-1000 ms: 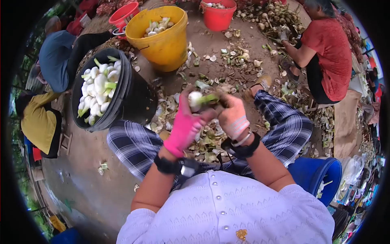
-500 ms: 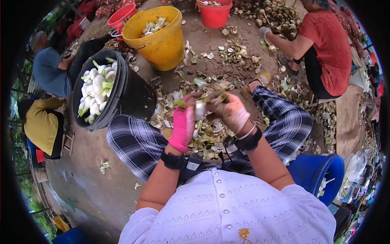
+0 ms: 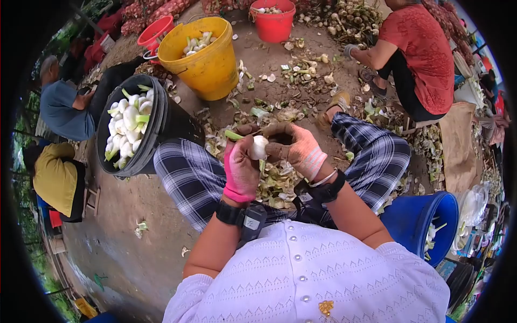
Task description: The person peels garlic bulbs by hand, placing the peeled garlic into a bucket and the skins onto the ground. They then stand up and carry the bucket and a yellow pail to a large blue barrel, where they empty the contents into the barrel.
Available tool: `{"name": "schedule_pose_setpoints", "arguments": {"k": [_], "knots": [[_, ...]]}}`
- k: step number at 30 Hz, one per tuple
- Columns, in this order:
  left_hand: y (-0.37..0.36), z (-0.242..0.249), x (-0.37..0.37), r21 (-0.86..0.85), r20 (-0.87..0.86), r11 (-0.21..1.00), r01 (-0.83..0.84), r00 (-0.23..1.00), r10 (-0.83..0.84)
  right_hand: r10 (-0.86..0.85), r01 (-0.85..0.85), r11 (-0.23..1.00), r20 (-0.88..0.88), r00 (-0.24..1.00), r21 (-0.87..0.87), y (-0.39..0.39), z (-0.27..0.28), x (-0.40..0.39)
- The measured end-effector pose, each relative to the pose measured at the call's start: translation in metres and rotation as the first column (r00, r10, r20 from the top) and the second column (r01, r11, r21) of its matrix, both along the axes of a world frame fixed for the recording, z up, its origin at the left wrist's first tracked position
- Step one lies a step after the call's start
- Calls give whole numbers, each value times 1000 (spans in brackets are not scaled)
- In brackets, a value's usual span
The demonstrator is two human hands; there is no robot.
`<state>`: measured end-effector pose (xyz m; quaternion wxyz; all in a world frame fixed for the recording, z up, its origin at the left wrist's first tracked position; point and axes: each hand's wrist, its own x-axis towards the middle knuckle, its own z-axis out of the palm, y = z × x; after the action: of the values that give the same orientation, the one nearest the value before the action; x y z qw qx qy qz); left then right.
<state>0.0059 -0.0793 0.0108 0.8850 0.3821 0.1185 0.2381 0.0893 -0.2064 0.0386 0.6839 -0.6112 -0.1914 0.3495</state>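
Both hands, the pink-gloved left hand (image 3: pixel 240 171) and pale-gloved right hand (image 3: pixel 299 149), were closed around a round white peeled bulb (image 3: pixel 259 147) at frame centre, its green stalk remaining, while the black bucket (image 3: pixel 164 125) at left held many finished bulbs.

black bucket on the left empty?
No, the black bucket is heaped with peeled white bulbs with green stems, close beside the person's left knee.
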Motion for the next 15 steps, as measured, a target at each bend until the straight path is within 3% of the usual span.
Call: {"name": "schedule_pose_setpoints", "arguments": {"k": [2, 3, 4, 6, 7, 8, 9, 10, 11, 12, 14, 15], "knots": [[-1, 4, 2, 34, -33, 999, -27, 999, 28, -4, 19, 999, -282, 959, 51, 0, 3, -1], [-1, 6, 3, -127, -42, 991, -43, 998, 38, -54, 71, 997, -335, 941, 37, 0, -4, 4], [-1, 9, 4, -125, -44, 991, -47, 998, 42, -164, 172, 985, -232, 959, 15, 4, -8, 10], [-2, 12, 9, 151, -35, 983, -104, 993, 111, -146, 186, 976, -296, 944, 110, -8, -9, 17], [-5, 12, 14, 267, -46, 957, -116, 990, 133, -69, 107, 987, -281, 957, 122, -9, -3, 18], [-8, 11, 18, 268, -56, 958, -106, 991, 126, 0, 37, 991, -275, 961, 130, -12, -1, 15], [-12, 11, 24, 488, -125, 871, -59, 983, 136, 35, -1, 987, -209, 977, 158, -10, -4, 15], [-15, 11, 32, 677, -178, 736, 3, 971, 160, -66, 46, 992, 166, 984, 122, -5, -16, 15], [-14, 4, 36, 805, -294, 578, 133, 936, 194, -42, 58, 998, 324, 945, -40, -6, -23, 21], [-7, -21, 43, 889, -204, 439, 129, 971, 128, 10, 96, 975, 471, 882, -200, -9, -31, 29], [-11, -6, 41, 597, -457, 679, 427, 877, -150, 157, -38, 947, 357, 921, -319, -15, -38, 41], [-7, -12, 43, 734, -336, 561, 383, 922, -190, 229, -107, 921, 297, 927, -375, -18, -42, 47]]}}
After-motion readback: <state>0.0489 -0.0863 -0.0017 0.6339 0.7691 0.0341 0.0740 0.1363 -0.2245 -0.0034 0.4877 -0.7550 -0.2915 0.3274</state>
